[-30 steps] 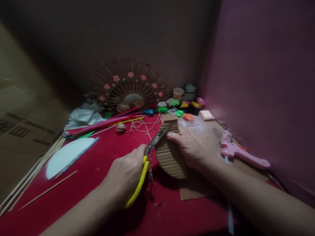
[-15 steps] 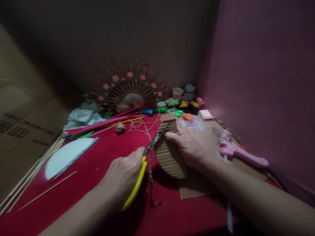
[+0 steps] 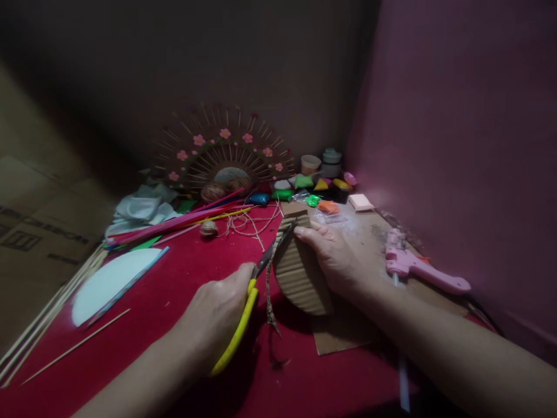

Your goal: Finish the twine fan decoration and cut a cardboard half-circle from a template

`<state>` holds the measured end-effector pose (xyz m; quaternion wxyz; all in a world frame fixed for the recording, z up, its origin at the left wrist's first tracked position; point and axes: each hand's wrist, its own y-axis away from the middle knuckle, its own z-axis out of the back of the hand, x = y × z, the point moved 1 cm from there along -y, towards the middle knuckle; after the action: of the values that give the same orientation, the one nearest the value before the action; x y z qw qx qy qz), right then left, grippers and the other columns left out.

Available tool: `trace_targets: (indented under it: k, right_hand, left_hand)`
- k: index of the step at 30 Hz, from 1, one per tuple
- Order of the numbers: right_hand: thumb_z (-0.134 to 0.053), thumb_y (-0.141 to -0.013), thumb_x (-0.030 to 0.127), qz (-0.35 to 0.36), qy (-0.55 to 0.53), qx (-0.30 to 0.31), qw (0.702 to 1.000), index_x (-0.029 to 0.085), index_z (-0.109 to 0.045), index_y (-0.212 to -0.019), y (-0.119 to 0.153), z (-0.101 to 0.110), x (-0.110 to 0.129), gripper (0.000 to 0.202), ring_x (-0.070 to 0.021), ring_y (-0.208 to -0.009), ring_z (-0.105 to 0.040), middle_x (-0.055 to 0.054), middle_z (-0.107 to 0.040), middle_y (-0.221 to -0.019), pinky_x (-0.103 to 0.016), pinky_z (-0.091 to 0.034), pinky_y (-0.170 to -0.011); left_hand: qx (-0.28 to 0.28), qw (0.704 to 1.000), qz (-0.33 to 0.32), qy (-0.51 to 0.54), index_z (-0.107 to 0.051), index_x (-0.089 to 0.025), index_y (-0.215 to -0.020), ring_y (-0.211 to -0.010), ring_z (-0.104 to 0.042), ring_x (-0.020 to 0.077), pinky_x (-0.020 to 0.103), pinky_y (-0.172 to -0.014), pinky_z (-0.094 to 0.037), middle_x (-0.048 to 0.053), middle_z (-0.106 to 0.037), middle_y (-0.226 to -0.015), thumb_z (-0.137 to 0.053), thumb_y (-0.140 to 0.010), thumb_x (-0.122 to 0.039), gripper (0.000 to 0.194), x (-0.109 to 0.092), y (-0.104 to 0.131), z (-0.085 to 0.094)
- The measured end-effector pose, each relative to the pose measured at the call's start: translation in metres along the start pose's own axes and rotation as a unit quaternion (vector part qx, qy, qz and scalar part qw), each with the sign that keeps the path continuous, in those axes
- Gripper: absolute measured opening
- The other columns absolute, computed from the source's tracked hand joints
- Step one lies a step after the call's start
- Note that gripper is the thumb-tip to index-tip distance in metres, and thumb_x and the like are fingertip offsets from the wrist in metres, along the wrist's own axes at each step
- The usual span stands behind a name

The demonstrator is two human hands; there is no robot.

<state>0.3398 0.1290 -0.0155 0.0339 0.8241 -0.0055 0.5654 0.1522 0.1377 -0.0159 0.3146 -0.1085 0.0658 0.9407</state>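
Observation:
My left hand (image 3: 217, 316) is closed round the yellow handles of a pair of scissors (image 3: 237, 337). The blades lie against the left edge of a corrugated cardboard piece (image 3: 300, 273) with a rounded lower end. From that edge a thin cut strip (image 3: 270, 296) dangles, still joined near the top. My right hand (image 3: 333, 255) grips the cardboard by its upper right side, thumb on the ridged face and the other fingers mostly hidden behind. Below the piece lies a flat brown cardboard sheet (image 3: 331, 342).
A pink glue gun (image 3: 429, 271) rests at the right. Left are a white half-round piece (image 3: 111, 284), a thin stick (image 3: 78, 345) and coloured pipe cleaners (image 3: 174, 225). Behind stand a flowered stick fan (image 3: 224, 148), twine balls (image 3: 213, 191) and small coloured packets (image 3: 304, 182).
The view has shifted slightly, moving most things a little to the left. The dangling strip hangs slightly lower and farther right at its tip. Both hands keep their hold.

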Motion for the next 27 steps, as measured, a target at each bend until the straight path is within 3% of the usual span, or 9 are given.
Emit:
trace_targets:
  k: [7, 17, 24, 27]
  right_hand:
    - [-0.054, -0.075, 0.024, 0.008, 0.043, 0.033, 0.999, 0.020, -0.060, -0.075, 0.0016, -0.0017, 0.0042, 0.008, -0.0127, -0.057, -0.055, 0.002, -0.063, -0.063, -0.027, -0.043, -0.061]
    - [-0.054, -0.077, 0.025, 0.034, 0.065, 0.044, 0.996, 0.021, -0.063, -0.079, -0.0011, 0.0018, -0.0010, 0.010, -0.0137, -0.060, -0.056, 0.002, -0.064, -0.066, -0.027, -0.043, -0.062]
    - [-0.053, -0.078, 0.024, 0.015, 0.059, 0.044, 0.997, 0.019, -0.063, -0.079, -0.0005, 0.0003, -0.0005, 0.011, -0.0129, -0.059, -0.055, 0.002, -0.063, -0.064, -0.026, -0.042, -0.061]
    - [-0.053, -0.078, 0.021, 0.014, 0.051, 0.049, 0.997, 0.019, -0.063, -0.077, -0.0006, -0.0003, 0.0008, 0.010, -0.0117, -0.058, -0.055, 0.003, -0.062, -0.062, -0.025, -0.042, -0.059]
  left_hand:
    - [-0.034, 0.999, -0.029, 0.014, -0.046, -0.019, -0.110, -0.090, -0.063, 0.0221, 0.030, -0.074, -0.048, 0.010, -0.063, -0.099, -0.038, -0.086, -0.026, 0.027, -0.0032, 0.0013, 0.0027]
    - [-0.025, 0.998, 0.007, -0.064, -0.049, -0.020, -0.101, -0.078, -0.065, 0.0202, 0.026, -0.063, -0.045, 0.006, -0.066, -0.084, -0.032, -0.087, -0.022, 0.022, -0.0039, 0.0015, 0.0039]
    - [0.003, 0.997, 0.017, -0.070, -0.045, -0.018, -0.105, -0.071, -0.065, 0.0195, 0.026, -0.057, -0.041, 0.007, -0.066, -0.087, -0.031, -0.086, -0.019, 0.024, 0.0024, 0.0026, -0.0021]
    - [0.015, 0.997, 0.019, -0.074, -0.047, -0.018, -0.099, -0.066, -0.064, 0.0199, 0.027, -0.056, -0.039, 0.006, -0.065, -0.078, -0.030, -0.086, -0.018, 0.021, 0.0001, 0.0036, 0.0009]
